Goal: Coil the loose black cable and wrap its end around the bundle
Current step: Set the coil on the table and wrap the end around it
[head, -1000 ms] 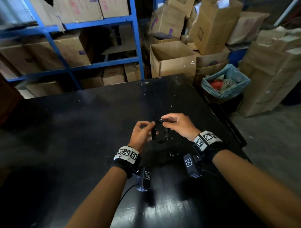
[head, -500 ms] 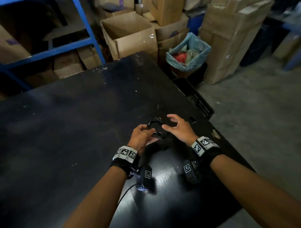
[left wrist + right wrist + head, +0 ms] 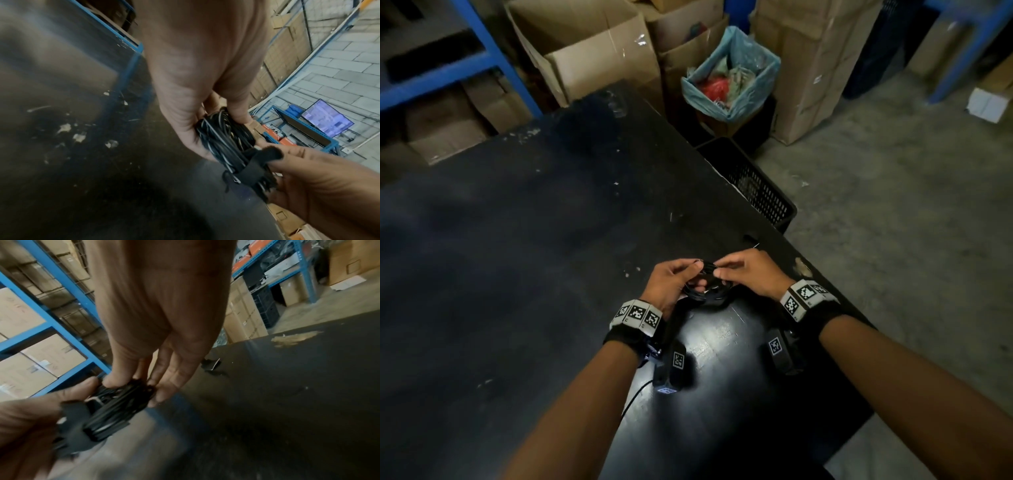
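Hands meet over the near right part of a black table (image 3: 524, 240), holding a small coiled bundle of black cable (image 3: 709, 286) just above its surface. The left hand (image 3: 671, 284) curls round one side of the bundle, thumb on top and fingers beneath, as the left wrist view shows clearly. The right hand (image 3: 748, 274) pinches the opposite side between thumb and fingertips. A flat black strap (image 3: 252, 168) is wrapped across the coil on the side nearest the right hand, with its loose tab standing up against the right hand's fingers (image 3: 296, 154). Whether that tab is already pressed down and fastened cannot be told.

Compared with half a second ago, the coil has dropped from an upright ring, open toward the camera, to a flatter bundle squeezed between both hands, and the head camera has swung further right, toward the floor. A second ago the right hand was reaching over the top of the ring; now it grips the side.

Judging from this, the coiling looks complete and the work has moved on to securing the bundle. No long loose tail of cable is visible in any view, so little seems left to wind.

Beyond the table's far right corner stand an open cardboard box (image 3: 592, 58) and a bin with a blue liner (image 3: 732, 78). A black plastic crate (image 3: 760, 185) sits against the table's right edge.
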